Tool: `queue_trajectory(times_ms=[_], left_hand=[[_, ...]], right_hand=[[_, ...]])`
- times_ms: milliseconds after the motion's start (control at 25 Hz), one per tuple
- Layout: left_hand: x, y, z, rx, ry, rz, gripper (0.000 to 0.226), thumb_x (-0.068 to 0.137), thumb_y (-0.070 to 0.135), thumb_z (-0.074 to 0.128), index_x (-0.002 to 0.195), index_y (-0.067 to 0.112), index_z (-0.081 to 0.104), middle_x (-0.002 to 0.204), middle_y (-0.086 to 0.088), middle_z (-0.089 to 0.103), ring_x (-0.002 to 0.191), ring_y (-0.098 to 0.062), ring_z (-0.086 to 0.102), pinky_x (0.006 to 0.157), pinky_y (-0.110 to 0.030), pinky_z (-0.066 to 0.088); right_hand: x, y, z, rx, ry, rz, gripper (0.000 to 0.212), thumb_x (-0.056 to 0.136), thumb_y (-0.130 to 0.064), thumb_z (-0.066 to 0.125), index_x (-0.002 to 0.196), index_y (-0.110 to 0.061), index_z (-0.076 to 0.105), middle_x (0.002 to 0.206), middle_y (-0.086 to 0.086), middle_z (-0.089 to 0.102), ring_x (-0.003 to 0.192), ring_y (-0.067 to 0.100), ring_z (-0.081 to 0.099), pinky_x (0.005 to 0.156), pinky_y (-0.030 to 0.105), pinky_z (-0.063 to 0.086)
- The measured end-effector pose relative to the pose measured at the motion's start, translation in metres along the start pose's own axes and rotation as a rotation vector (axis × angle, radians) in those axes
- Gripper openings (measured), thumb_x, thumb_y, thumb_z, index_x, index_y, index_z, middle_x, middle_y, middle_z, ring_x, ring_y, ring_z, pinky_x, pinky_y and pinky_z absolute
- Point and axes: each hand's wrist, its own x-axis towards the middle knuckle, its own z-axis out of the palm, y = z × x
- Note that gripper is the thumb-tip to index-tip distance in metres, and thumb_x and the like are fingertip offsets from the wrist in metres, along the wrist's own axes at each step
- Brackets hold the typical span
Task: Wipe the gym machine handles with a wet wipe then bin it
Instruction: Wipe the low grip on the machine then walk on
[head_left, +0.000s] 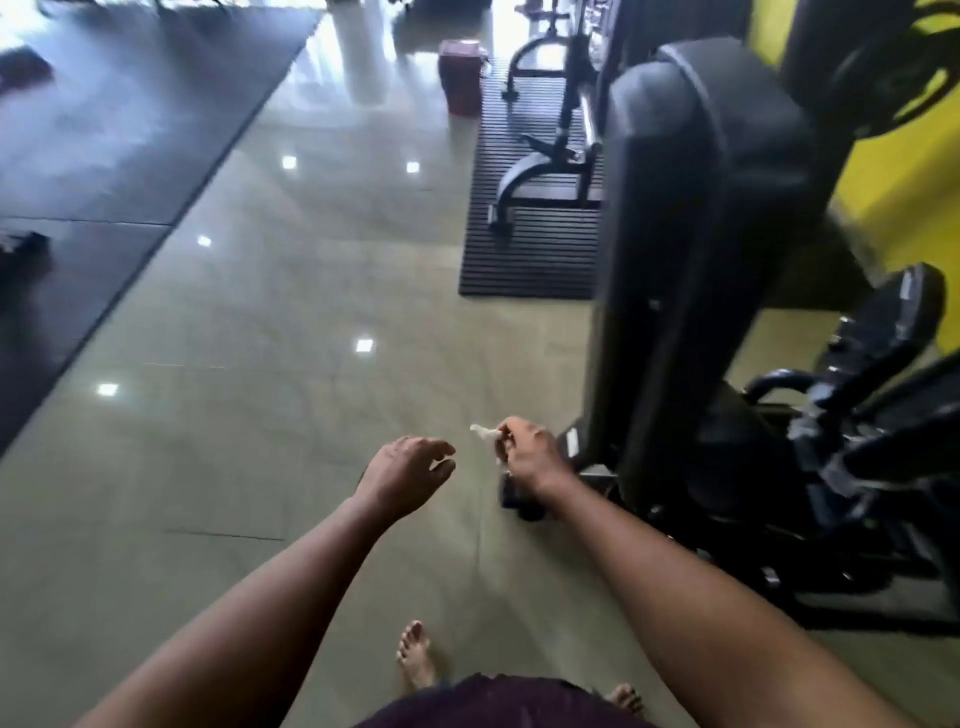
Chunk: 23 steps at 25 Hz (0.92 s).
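Head view: glossy floor (249, 441), black gym machine (696, 218) at right, red bin (460, 78) far ahead. Left hand (408, 467) is hanging loose, empty; right hand (530, 453) is pinching the crumpled wet wipe (483, 432). Binning seems underway, calling for carrying it there.

1. You stand on a glossy beige tiled floor (291, 291) dotted with square light reflections.
2. On your left runs a dark grey rubber floor mat (119, 135).
3. A black ribbed rectangular mat (530, 260) lies ahead, right.
4. A yellow painted wall (898, 187) stands far right.
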Motion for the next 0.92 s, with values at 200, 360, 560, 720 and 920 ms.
queue_trajectory(times_ms=[200,360,560,720,920], left_hand=[[0.047,-0.093,-0.084,-0.012,0.064,-0.069,0.024,0.093,0.037,0.060,0.113,0.029,0.071,0.107,0.008,0.073,0.102,-0.016,0.065,0.083,-0.028,0.046],[0.122,-0.121,-0.116,-0.038,0.055,-0.032,0.025,0.092,0.038,0.060,0.114,0.030,0.070,0.107,0.009,0.072,0.102,-0.015,0.065,0.084,-0.027,0.046],[0.268,-0.133,-0.149,0.012,0.013,0.120,0.026,0.094,0.038,0.059,0.115,0.030,0.069,0.108,0.009,0.073,0.099,-0.013,0.066,0.080,-0.026,0.048],[0.391,-0.120,-0.177,0.075,-0.082,0.246,0.026,0.094,0.035,0.059,0.116,0.027,0.070,0.107,0.006,0.073,0.099,-0.016,0.067,0.082,-0.028,0.051],[0.556,-0.053,-0.182,0.115,-0.171,0.512,0.024,0.093,0.037,0.060,0.112,0.028,0.071,0.107,0.008,0.073,0.096,-0.017,0.068,0.080,-0.029,0.053]], right_hand=[[0.075,-0.090,0.013,0.048,0.130,0.033,0.010,0.088,-0.017,0.053,0.092,-0.020,0.061,0.090,0.008,0.071,0.084,0.030,0.066,0.070,0.034,0.053],[0.143,-0.116,0.011,0.085,0.152,0.090,0.014,0.080,-0.013,0.065,0.091,-0.020,0.067,0.093,0.004,0.072,0.088,0.021,0.066,0.071,0.024,0.048],[0.273,-0.129,-0.011,0.200,0.305,0.173,0.010,0.085,-0.019,0.065,0.094,-0.016,0.068,0.095,0.005,0.072,0.091,0.024,0.066,0.071,0.027,0.047],[0.358,-0.129,-0.054,0.280,0.429,0.303,0.012,0.089,-0.023,0.063,0.096,-0.014,0.066,0.097,0.007,0.073,0.093,0.028,0.066,0.071,0.030,0.047],[0.433,-0.099,-0.130,0.377,0.686,0.533,0.015,0.090,-0.020,0.060,0.102,-0.012,0.065,0.103,0.010,0.071,0.098,0.030,0.064,0.077,0.034,0.050]])
